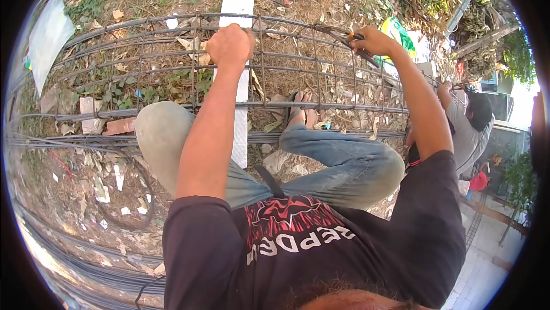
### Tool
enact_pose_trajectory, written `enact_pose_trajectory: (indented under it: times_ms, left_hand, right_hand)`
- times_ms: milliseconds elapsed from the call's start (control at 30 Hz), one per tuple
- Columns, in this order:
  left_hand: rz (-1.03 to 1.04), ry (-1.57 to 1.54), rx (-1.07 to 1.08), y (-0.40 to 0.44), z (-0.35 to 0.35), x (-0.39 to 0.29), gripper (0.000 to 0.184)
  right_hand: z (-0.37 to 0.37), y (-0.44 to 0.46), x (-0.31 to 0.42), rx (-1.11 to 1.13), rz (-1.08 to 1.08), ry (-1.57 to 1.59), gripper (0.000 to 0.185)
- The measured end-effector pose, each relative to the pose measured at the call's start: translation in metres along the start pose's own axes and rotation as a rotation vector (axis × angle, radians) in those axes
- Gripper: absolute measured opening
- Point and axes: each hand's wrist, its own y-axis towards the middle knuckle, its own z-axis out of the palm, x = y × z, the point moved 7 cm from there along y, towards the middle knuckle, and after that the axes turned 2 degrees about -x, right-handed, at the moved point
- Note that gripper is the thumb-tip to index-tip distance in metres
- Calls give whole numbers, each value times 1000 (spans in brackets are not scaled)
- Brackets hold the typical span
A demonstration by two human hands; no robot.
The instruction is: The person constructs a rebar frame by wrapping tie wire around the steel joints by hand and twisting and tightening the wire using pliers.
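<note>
A long rebar cage point(263, 104) of dark bars and square stirrups runs across in front of me. My left hand point(231, 46) is a fist closed round its upper bars, over a white strip-like board point(238, 2); the exact grip is hidden by my knuckles. Farther right, my right hand point(371, 42) grips a pair of pincers point(365, 57) with dark handles and a bit of orange. Their jaws reach left to the cage's top bar, near a stirrup. The board passes behind the cage toward my knee.
At right another person point(471, 124) in a grey shirt crouches by the cage's far end. More loose bars point(103, 273) lie at lower left. A brick piece point(120, 126), dry leaves and litter cover the ground. A green-yellow bag point(398, 35) lies beyond my right hand.
</note>
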Motion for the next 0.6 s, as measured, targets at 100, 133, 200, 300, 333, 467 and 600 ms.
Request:
enact_pose_trajectory:
  times_ms: [100,133,200,300,333,467,600]
  left_hand:
    - [0,1,13,0,0,0,45]
    - [-7,4,19,0,0,0,45]
    - [-11,12,30,0,-1,-1,45]
    - [-22,-25,32,1,2,0,46]
    - [-15,-19,27,0,2,-2,45]
    - [-4,14,11,0,-1,1,45]
    - [-11,16,7,1,1,0,45]
  right_hand:
    - [26,-10,-15,-39,36,107,25]
    - [32,-13,-13,-90,-4,53,25]
    - [38,-11,-13,-130,-6,61,25]
    - [19,-44,2,-143,166,213,25]
    - [13,-52,-1,-178,179,272,25]
    - [11,-55,-30,-320,159,417,26]
    - [27,-36,-46,-530,169,86,35]
